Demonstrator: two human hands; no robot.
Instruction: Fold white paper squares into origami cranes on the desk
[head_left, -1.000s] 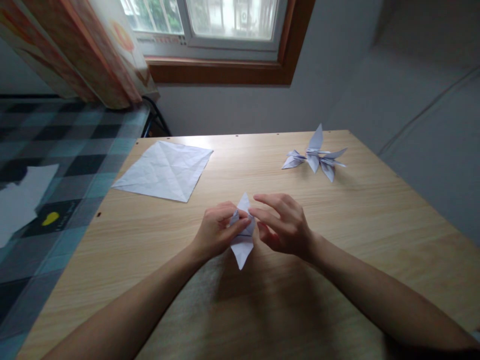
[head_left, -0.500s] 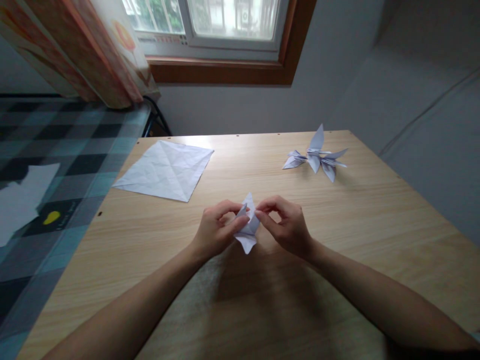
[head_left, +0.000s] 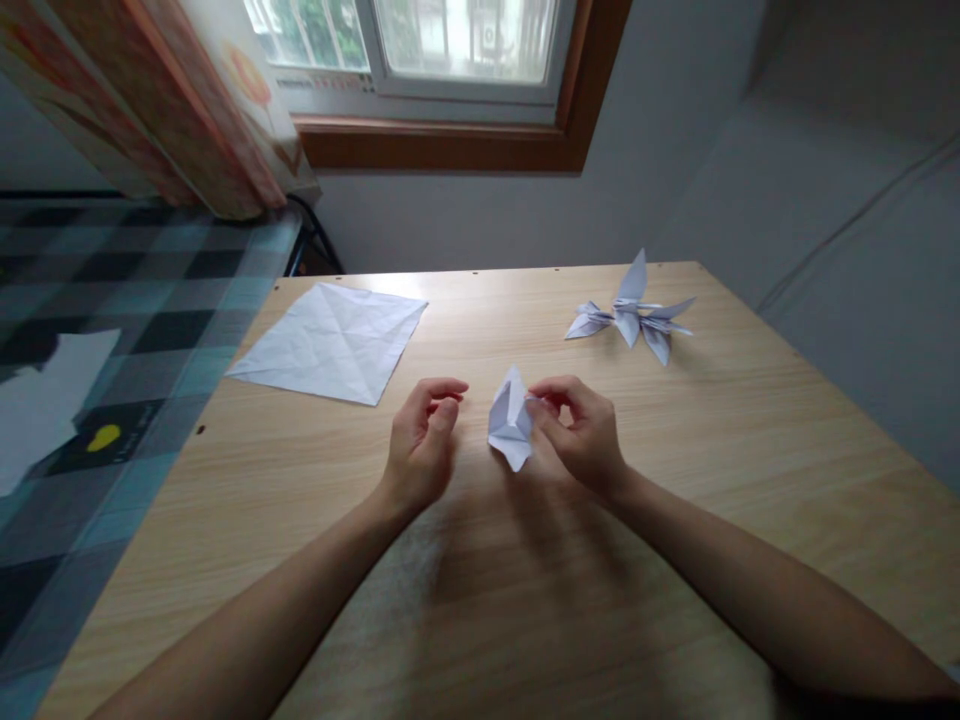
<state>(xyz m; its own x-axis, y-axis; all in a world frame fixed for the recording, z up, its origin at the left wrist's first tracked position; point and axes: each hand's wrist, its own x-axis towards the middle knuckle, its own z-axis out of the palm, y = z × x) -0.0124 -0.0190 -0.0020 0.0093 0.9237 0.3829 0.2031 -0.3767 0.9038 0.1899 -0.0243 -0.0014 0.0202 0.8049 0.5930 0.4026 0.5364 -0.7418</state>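
Note:
A small piece of folded white paper (head_left: 511,420) is held above the middle of the wooden table, its flaps partly spread and one point facing away from me. My right hand (head_left: 577,425) pinches its right edge between thumb and fingers. To the left, apart from the paper, is my left hand (head_left: 426,435), its fingers curved and the thumb separate from them, with nothing in it.
A creased white paper sheet (head_left: 337,340) lies flat at the table's back left. Several folded paper pieces with pointed petals (head_left: 630,310) sit at the back right. Left of the wooden table (head_left: 315,560), torn white paper (head_left: 52,400) rests on a checked cloth (head_left: 210,265).
My left hand has let go of the folded paper and drawn back to the left. The paper, still in my right hand, has shifted slightly right and away from me.

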